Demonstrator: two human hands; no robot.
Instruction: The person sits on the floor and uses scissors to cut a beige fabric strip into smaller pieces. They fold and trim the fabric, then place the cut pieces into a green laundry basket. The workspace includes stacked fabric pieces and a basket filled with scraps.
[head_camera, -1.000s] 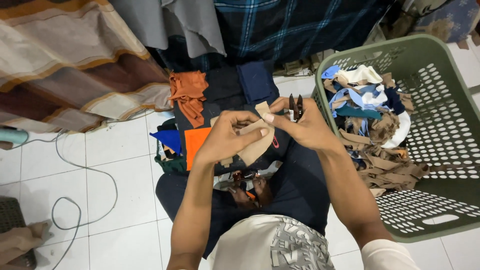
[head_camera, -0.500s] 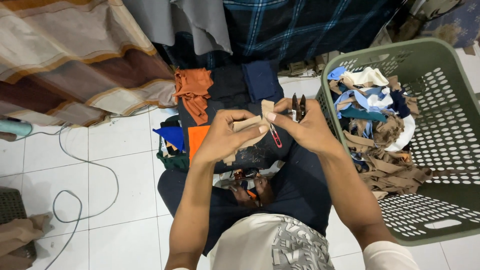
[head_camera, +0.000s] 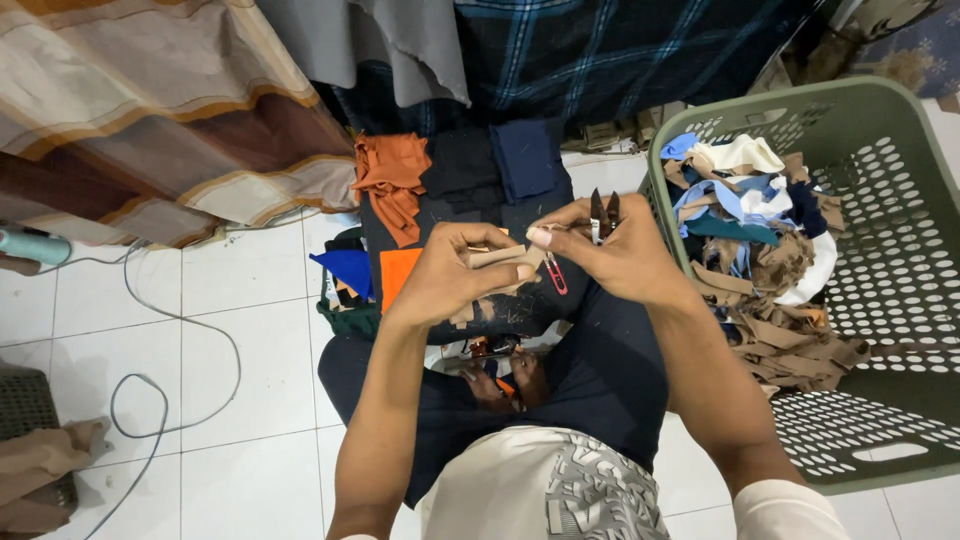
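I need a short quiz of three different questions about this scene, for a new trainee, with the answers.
1. True or false: the right hand holds small snips.
2. What does the left hand pinch? A) tan fabric strip B) grey cable C) orange cloth
3. Fill in: the green basket of fabric scraps stands on the person's ____ side.

Key: 1 true; 2 A; 3 right.

Bright, even indoor light, soft shadows, sharp focus, slight wide-angle edge bending.
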